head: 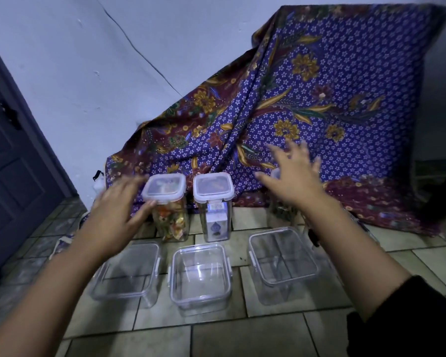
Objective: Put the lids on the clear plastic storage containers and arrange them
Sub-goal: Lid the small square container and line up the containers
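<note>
Both my hands are up over the floor, fingers spread, gripping nothing. Left hand (116, 210) sits just beside the tall lidded container with colourful wrappers (168, 206), thumb near its side; contact unclear, motion blur. Right hand (291, 176) hovers splayed near a third tall container (281, 207), mostly hidden behind that hand, lid state can't tell. Between them stands the second tall lidded container (214, 206), a small box inside.

Front row on the tiled floor (242, 338): three low clear containers, all seemingly lidded. Left low container (128, 273), middle low container (200, 276), right low container (283, 262). Right one sits skewed and a bit apart from the other two. Patterned cloth (319, 99) hangs behind everything.

My judgement: lidding looks mostly done, arranging is the step in hand. To do it well I'd close each hand around a tall container's body below the lid, not on the clips, and slide or lift it upright so the back row spaces evenly. Then square up the right low container with its neighbours. Tall ones look tippy; keep them vertical.
</note>
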